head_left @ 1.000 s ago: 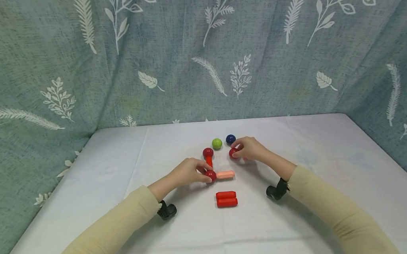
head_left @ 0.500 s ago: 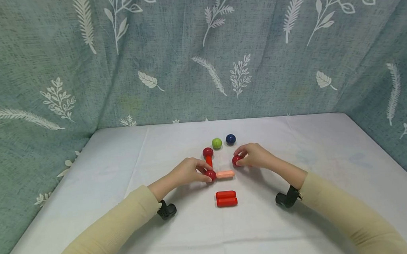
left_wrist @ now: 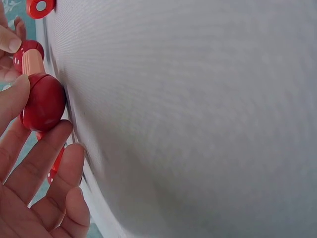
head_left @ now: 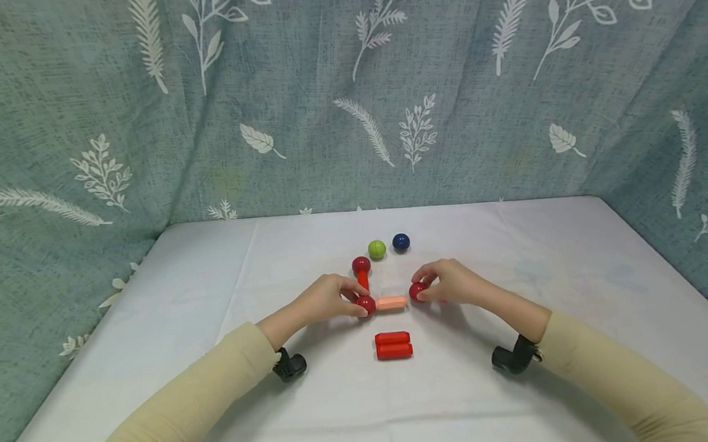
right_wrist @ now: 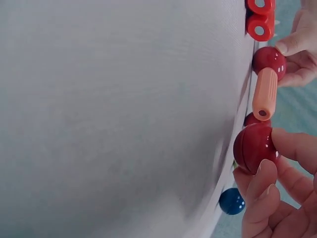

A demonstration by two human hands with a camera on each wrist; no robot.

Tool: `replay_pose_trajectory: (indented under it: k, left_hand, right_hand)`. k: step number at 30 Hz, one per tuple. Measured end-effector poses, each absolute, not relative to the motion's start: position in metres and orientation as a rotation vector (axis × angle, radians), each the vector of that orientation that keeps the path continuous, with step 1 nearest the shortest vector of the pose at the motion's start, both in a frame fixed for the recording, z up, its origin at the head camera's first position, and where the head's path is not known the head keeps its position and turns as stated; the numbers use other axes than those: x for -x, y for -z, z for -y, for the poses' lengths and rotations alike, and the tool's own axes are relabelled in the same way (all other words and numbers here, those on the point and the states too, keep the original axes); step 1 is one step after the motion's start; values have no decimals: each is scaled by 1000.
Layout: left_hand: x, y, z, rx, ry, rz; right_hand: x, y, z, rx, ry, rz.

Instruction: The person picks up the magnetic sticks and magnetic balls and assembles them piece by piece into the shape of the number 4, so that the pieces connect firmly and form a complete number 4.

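Note:
My left hand [head_left: 329, 298] pinches a glossy red ball [left_wrist: 44, 101] between thumb and fingers at the table. From that ball a ribbed peach rod [head_left: 392, 303] points right; its free end shows a small hole in the right wrist view. A red rod [head_left: 363, 280] runs from the held ball towards a second red ball [head_left: 361, 265] farther back. My right hand [head_left: 454, 282] pinches another red ball [right_wrist: 256, 148] just beyond the peach rod's free end; whether they touch I cannot tell. A small reddish piece [head_left: 443, 301] shows beneath the right hand, mostly hidden.
Two red rods [head_left: 393, 345] lie side by side nearer the front. A green ball [head_left: 377, 250] and a dark blue ball [head_left: 401, 242] sit at the back. A patterned curtain [head_left: 296, 114] hangs behind the white-covered table [head_left: 233, 425].
My right hand has come towards the front and slightly right with its red ball, from near the blue ball to the peach rod's end. The left hand has stayed put.

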State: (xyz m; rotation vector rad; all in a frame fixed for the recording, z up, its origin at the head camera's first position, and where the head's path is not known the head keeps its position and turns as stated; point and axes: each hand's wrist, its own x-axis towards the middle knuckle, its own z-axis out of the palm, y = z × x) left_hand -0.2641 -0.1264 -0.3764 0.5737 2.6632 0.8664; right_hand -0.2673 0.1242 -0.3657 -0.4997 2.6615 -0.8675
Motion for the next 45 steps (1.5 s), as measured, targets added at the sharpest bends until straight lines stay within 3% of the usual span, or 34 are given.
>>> replay_pose_trajectory:
  k: [45]
  left_hand:
    - [260,372,124,-581,-787,-2673]
  right_hand:
    - [260,369,-121,550,855,-2642]
